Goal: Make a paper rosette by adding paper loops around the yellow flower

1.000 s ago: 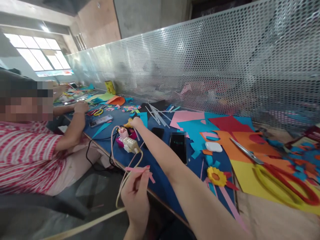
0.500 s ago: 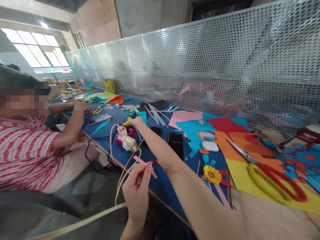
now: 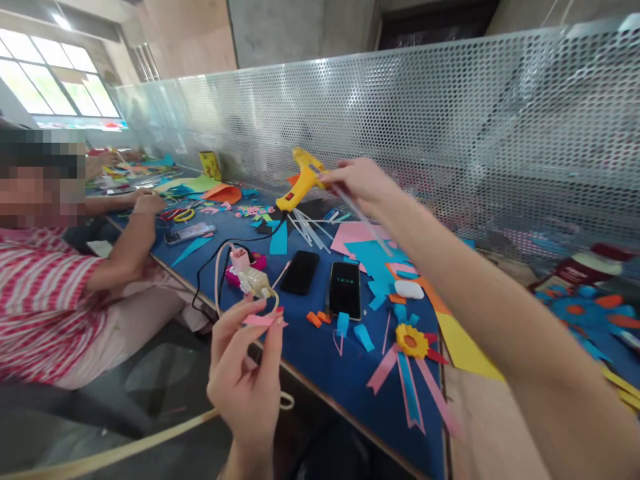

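My right hand (image 3: 357,181) grips a yellow glue gun (image 3: 301,181) by its rear end, up above the table. A clear glue stick (image 3: 367,223) trails out behind it, and the black cord hangs from its handle. Between thumb and fingers my left hand (image 3: 247,363) pinches a pink paper strip (image 3: 260,321) by the table's front edge. Close to that hand are a cream plug (image 3: 254,281) and a pink charger (image 3: 240,258). A yellow paper flower (image 3: 412,341) with pink, blue and red tails lies on the blue table at the right.
Two phones (image 3: 345,291) and a white earphone case (image 3: 409,289) lie mid-table. Behind are loose glue sticks (image 3: 311,230) and coloured paper (image 3: 373,257). A perforated metal panel (image 3: 400,133) borders the back. A person in a striped shirt (image 3: 45,300) sits at the left.
My right hand has lifted the glue gun from beside the plugs, up and to the right. My left hand has shifted slightly left, still pinching the pink strip.
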### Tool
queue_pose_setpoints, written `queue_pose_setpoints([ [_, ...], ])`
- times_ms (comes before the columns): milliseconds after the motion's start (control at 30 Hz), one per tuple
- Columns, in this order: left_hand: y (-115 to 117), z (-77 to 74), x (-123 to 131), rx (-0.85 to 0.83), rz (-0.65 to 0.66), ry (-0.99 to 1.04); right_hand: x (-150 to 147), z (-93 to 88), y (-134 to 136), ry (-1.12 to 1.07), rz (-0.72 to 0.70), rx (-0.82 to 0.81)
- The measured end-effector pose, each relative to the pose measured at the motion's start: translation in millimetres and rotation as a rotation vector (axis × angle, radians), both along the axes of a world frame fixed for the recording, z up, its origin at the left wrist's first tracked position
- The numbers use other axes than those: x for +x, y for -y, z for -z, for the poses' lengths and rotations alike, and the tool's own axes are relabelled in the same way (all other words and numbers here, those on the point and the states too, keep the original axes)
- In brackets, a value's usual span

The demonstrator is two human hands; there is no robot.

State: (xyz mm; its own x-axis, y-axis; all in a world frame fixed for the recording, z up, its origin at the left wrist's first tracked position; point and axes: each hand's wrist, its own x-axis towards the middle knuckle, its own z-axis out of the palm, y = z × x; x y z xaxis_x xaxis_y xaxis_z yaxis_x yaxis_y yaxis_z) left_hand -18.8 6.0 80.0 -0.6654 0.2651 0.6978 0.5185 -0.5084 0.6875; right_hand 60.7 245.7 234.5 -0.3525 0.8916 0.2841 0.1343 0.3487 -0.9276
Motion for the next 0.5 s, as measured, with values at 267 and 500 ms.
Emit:
queue_pose_setpoints([
  [267,-3.6,-31.2,25.4,-0.318,0.789,-0.110,139.5,-12.7,129.0,0.123,0.046,-0.116],
  [500,-19.9,-8.1,85.3,-0.352,1.319,0.199,174.8,31.2,158.9,0.306,0.082,-0.041],
])
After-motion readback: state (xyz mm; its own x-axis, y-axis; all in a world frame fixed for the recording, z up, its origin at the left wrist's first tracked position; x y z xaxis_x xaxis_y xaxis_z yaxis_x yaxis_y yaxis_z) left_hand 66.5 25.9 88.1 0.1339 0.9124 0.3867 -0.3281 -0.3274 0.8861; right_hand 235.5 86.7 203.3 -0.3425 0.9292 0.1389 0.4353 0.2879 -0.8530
